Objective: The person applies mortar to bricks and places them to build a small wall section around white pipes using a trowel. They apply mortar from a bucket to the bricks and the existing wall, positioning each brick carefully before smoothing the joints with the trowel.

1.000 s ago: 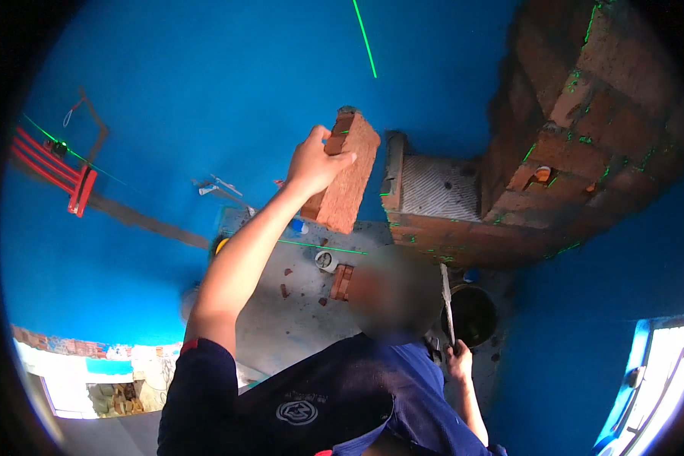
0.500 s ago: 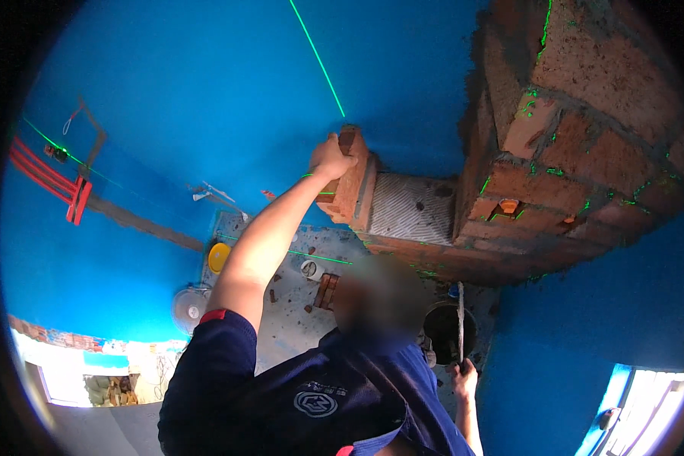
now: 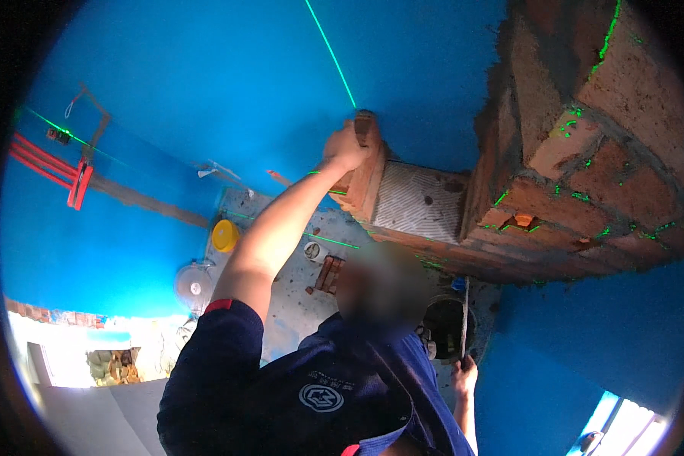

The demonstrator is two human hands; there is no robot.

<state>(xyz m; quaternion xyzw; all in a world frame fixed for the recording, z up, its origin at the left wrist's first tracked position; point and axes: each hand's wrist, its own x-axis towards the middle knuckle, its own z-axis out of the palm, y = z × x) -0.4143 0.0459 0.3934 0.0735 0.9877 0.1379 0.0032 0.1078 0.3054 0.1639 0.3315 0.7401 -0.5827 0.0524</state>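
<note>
My left hand is closed round the top of a reddish brick at the left end of the brickwork, against the blue wall. Just right of that brick lies a grey, ridged panel-like surface with dark spots, set between it and the taller brickwork. Low on the right, my right hand grips the end of a long, thin tool with a pale, rough edge. It is seen edge-on, so its kind cannot be made out.
Brickwork with mortar joints rises at the right. A dark round bucket, a yellow round container, a white cup-like container and loose bricks stand on the floor. Red conduits run along the left wall. Green laser lines cross the scene.
The view has shifted slightly, moving the brickwork and left hand a little rightward in the picture. Both hands keep their grips; the brick shows no clear movement against the brickwork.
</note>
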